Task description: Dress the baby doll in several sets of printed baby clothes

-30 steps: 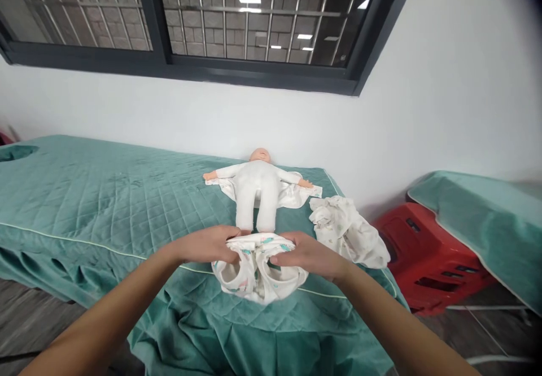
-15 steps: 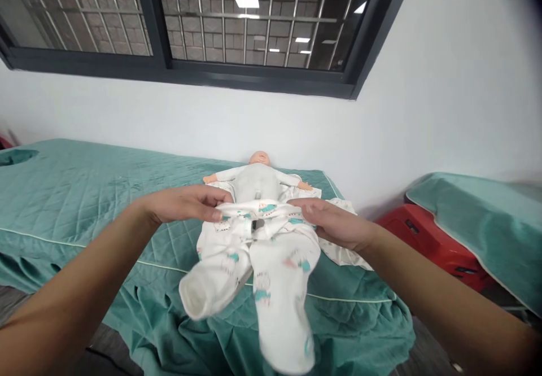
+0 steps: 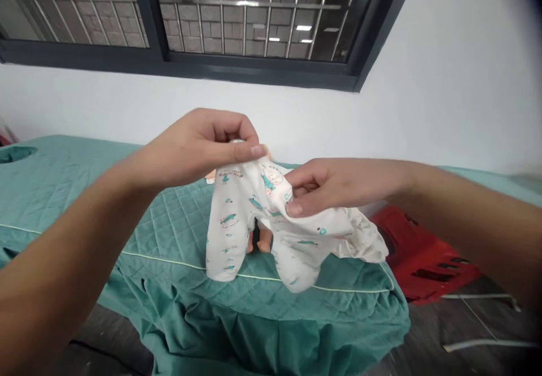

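Baby trousers (image 3: 231, 218) hang in the air over the teal quilted bed (image 3: 76, 195) before you, below a barred window (image 3: 237, 20) in a white wall. A red stool (image 3: 423, 254) stands to the right. The trousers are white and footed, printed with small teal figures. Your left hand (image 3: 203, 144) pinches the waistband's top, and your right hand (image 3: 334, 187) grips its other side, lower down. A doll's feet (image 3: 259, 244) show between the legs.

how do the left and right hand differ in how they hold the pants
The left hand is higher, pinching the pants at their top edge; the right hand is lower, pinching cloth further down. The left hand curls tight; the right hand lies flatter. Both hold the pants over the bed.
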{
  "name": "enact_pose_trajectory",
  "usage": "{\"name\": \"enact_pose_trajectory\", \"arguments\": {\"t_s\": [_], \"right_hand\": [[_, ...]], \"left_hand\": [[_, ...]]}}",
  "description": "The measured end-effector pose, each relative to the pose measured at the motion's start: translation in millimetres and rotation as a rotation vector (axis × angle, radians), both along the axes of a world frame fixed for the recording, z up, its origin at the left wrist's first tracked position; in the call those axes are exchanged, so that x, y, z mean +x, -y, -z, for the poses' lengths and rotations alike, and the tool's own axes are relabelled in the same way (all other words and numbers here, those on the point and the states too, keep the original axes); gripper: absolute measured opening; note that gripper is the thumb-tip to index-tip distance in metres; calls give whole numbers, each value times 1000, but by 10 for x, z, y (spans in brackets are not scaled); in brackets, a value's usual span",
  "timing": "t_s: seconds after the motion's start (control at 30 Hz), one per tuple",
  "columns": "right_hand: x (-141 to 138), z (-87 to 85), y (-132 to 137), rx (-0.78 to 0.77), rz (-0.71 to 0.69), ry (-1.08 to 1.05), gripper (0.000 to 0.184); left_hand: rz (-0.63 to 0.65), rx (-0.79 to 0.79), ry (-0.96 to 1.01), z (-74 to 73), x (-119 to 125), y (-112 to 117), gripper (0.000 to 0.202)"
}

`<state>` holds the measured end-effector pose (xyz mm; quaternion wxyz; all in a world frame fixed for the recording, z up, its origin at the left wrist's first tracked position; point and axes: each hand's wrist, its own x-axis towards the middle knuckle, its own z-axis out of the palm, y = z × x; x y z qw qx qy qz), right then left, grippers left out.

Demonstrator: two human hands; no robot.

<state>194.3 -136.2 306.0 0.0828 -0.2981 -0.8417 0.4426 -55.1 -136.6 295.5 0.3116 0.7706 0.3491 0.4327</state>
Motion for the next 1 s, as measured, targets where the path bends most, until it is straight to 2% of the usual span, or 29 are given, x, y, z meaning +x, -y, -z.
{"name": "enact_pose_trajectory", "arguments": {"t_s": [0.17, 0.33, 0.5, 0.67, 0.73, 0.8, 0.87, 0.93, 1.0], "right_hand": [[-44, -128, 54, 232, 128, -68, 27], [71, -267, 29, 323, 183, -57, 29], [271, -184, -75, 267, 263, -32, 34], [232, -78, -94, 356, 383, -255, 41], [161, -66, -108, 393, 423, -360, 41], [67, -56, -143, 405, 419, -434, 36], [-61, -36, -195, 409, 358, -465, 30], [-227, -3, -248, 441, 252, -466, 38], [-411, 41, -288, 503, 157, -464, 53]], "left_hand": [[-30, 236, 125, 43, 12, 0, 24], [-145, 346, 147, 122, -124, -34, 22], [-221, 288, 75, 136, -237, -49, 28], [-343, 323, -114, 197, -222, -178, 28], [-412, 363, -82, 229, -196, -255, 23], [-488, 417, 51, 237, -161, -338, 21], [-516, 466, 202, 204, -111, -420, 21], [-484, 492, 333, 132, -42, -489, 22], [-415, 526, 445, 46, 41, -531, 18]]}}
